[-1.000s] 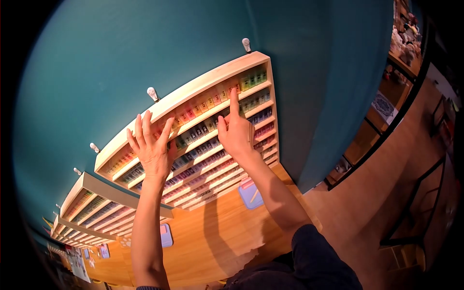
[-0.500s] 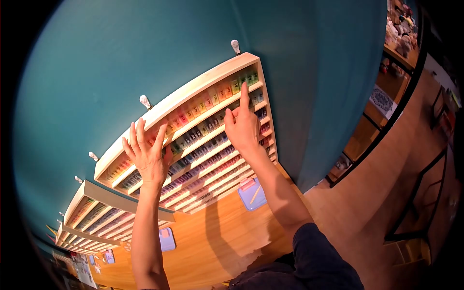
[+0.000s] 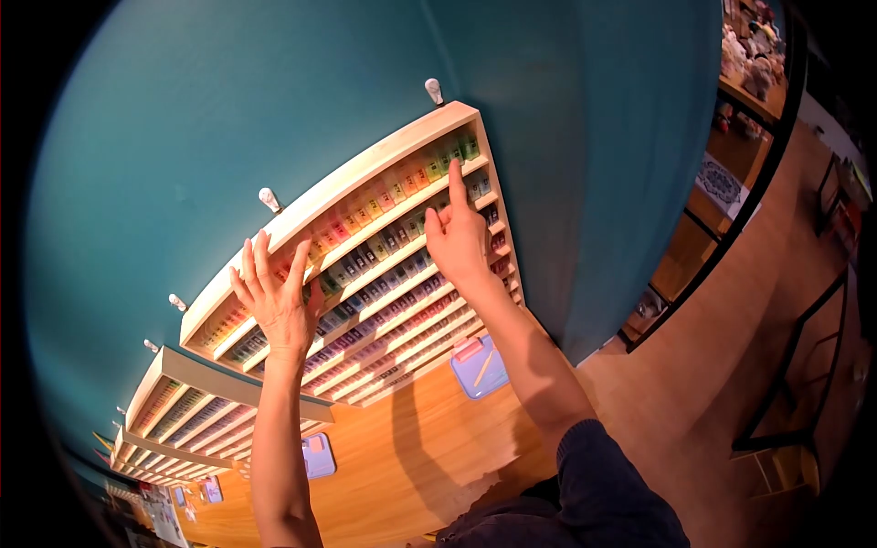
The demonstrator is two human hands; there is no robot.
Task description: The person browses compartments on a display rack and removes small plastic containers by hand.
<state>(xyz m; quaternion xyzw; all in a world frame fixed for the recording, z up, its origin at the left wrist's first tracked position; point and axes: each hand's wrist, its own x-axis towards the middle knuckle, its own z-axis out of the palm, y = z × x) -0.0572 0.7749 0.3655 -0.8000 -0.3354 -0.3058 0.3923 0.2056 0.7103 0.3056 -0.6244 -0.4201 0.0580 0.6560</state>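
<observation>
A pale wooden wall rack (image 3: 384, 149) holds rows of small coloured bottles, with reds and yellows running to green along its top row. My left hand (image 3: 281, 306) is raised at the rack's left part, fingers spread and holding nothing; whether the fingertips touch the wood is unclear. Farther right, my right hand (image 3: 457, 237) points its index finger up at the green bottles (image 3: 454, 153) near the right end of the top row. Its thumb stands apart from the index finger and the other fingers are curled. No object shows in it.
Below the rack is a wooden table (image 3: 365, 489) with a purple tray (image 3: 480, 368) bearing a stick, and another purple tray (image 3: 319, 457). A second bottle rack (image 3: 196, 370) hangs at the left. White clips (image 3: 434, 90) sit above the racks. Shelves (image 3: 731, 155) stand at the right.
The view has shifted, so the rack appears farther left. My right index finger has moved from the orange and red bottles to the green ones. My left hand keeps its spread pose.
</observation>
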